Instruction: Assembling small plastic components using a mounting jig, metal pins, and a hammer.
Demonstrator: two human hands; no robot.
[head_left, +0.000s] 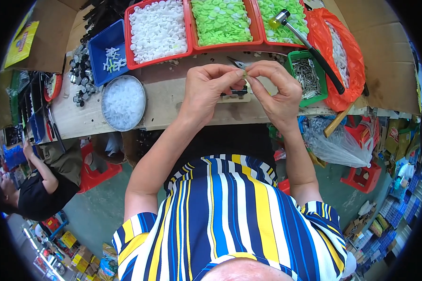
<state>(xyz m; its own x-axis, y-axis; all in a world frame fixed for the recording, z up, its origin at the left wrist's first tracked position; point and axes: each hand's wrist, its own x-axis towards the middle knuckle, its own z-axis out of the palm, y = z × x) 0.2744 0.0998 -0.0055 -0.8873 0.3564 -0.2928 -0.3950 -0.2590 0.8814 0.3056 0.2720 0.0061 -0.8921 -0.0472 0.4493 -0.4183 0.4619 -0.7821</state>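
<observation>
Between the fingers (pixel 227 80) of the left hand (pixel 197 91) and those of the right hand (pixel 283 91), a small green piece (pixel 245 74) is held; on both sides the fingers are pinched narrow, and most of the piece is hidden by them. Progress, as judged: the piece is taken to be unfinished, since both hands are engaged on it. A few white and green pieces are seen in the blue bin (pixel 98 56), left of the fingers; whether these are completed cannot be told. Much loose stock is left in the three red trays (pixel 159 61) beyond the fingers.

Materials noted. Trays: smooth plastic, heaped with white parts (pixel 157 30) to the left and flat, rounded lime discs (pixel 220 21) beyond the fingers and to the right. Left of the fingers, on the surface (pixel 169 93), a round metal tin (pixel 142 118) is filled with translucent, frosted bits. Right of the fingers, slim shiny metal pins (pixel 306 75) are piled in a green bin (pixel 314 99); farther right, white pieces are contained in a crinkled red bag (pixel 358 61), partly crossed by a hammer (pixel 322 63) with a black handle. Just beyond the fingers, pointed pliers (pixel 237 62) are partly shown. Below the fingers a dark fixture (pixel 237 97) is partly covered; its form cannot be made out.
</observation>
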